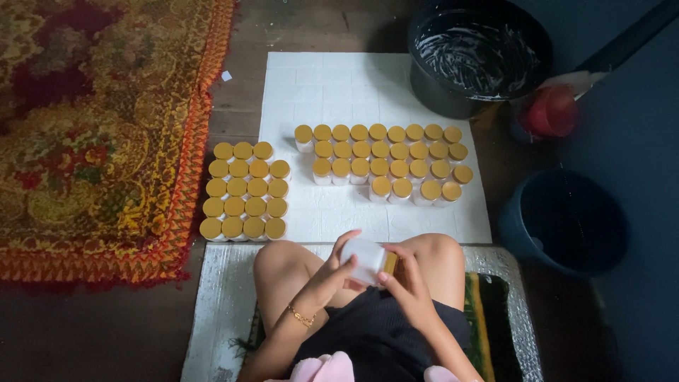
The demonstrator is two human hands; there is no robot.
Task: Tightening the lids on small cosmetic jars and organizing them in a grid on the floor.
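Note:
I hold a small white jar point(365, 258) with a gold lid point(390, 263) over my knees. My left hand point(334, 272) wraps the jar's body. My right hand point(404, 281) grips the lid end, which points right. Ahead, several gold-lidded white jars point(385, 161) stand in rows on a white mat point(325, 92). Another block of gold-lidded jars point(245, 189) stands on the wooden floor to the left of the mat.
A black bucket point(477, 56) smeared with white cream stands at the back right. A red cup point(550, 112) lies beside it, and a dark blue bucket point(566, 219) stands at right. A patterned red rug point(99, 134) covers the left. I sit on a silver padded mat point(219, 304).

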